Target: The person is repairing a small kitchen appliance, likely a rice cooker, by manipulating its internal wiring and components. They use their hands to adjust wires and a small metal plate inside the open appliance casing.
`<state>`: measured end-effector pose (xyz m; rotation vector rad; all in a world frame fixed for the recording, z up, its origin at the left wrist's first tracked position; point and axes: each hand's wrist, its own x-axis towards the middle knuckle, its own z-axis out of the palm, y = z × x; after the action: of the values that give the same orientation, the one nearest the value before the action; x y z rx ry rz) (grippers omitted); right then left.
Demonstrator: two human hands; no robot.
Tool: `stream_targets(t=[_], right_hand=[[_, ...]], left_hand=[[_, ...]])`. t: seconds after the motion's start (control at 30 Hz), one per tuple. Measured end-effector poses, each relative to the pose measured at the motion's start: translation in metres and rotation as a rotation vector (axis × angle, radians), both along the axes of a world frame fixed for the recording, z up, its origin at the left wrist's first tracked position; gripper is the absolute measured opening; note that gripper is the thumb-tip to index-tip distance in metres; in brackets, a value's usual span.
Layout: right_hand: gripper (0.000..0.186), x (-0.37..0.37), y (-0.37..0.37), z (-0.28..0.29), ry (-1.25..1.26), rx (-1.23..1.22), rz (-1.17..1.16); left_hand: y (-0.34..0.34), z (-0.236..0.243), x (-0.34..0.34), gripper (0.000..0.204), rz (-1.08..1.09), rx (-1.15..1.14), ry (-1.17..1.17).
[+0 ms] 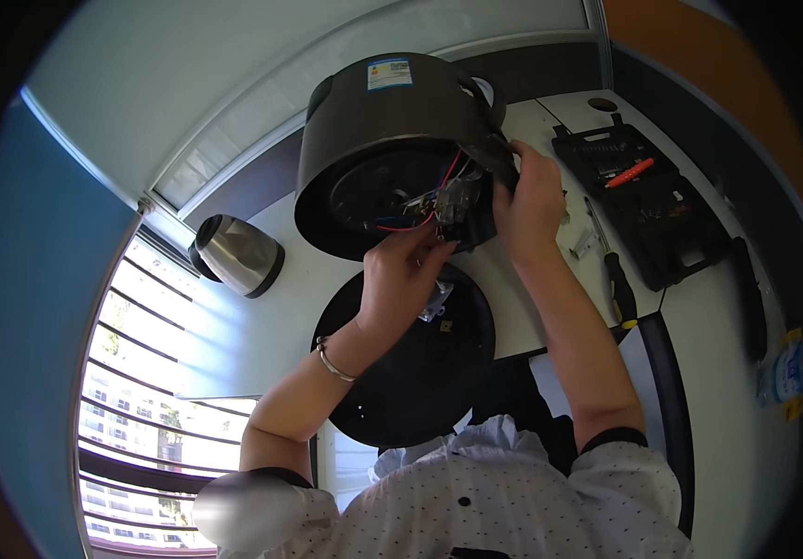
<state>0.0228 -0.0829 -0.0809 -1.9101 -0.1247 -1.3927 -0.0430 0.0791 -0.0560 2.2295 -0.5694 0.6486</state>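
A dark cylindrical appliance [364,121] with a label is tipped up at the top centre, its underside open on red, blue and white wires [392,227] around a small component [457,200]. My right hand [529,205] grips the housing's right edge. My left hand [397,279] has thumb and finger closed among the wires below the component; what they pinch is too small to make out. Beneath my left hand is a round black panel [439,363] with a metal bracket [437,300] on it.
A steel kettle [243,261] stands at the left by a slatted window [131,354]. On the right are an open black tool case [662,233] with a red-handled tool [630,172], a yellow-and-black screwdriver [621,291], small metal pieces [583,244] and a plastic bottle [788,371].
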Motion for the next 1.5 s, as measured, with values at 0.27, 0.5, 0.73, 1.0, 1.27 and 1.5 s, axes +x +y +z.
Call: stream_targets(t=[0.27, 0.5, 0.73, 1.0, 1.27, 1.5], right_hand=[[0.045, 0.004, -0.001, -0.003, -0.011, -0.050, -0.019], [0.039, 0.008, -0.002, -0.005, -0.099, -0.034, 0.024], [0.043, 0.008, -0.004, -0.006, -0.056, -0.016, 0.067], [0.038, 0.008, -0.004, -0.007, -0.120, -0.051, 0.010], [0.047, 0.012, -0.005, -0.014, -0.063, -0.041, 0.012], [0.044, 0.013, -0.004, -0.014, -0.092, -0.029, -0.034]], left_hand=[[-0.020, 0.001, 0.011, 0.019, -0.049, -0.288, 0.272], [-0.024, -0.005, 0.021, 0.014, -0.131, -0.403, 0.356], [-0.024, -0.005, 0.034, 0.013, -0.172, -0.488, 0.424], [-0.018, -0.004, 0.024, 0.027, -0.166, -0.494, 0.532], [0.009, 0.032, -0.011, 0.025, 0.129, 0.219, -0.265], [-0.040, 0.071, 0.013, 0.041, 0.038, 0.727, -0.798]])
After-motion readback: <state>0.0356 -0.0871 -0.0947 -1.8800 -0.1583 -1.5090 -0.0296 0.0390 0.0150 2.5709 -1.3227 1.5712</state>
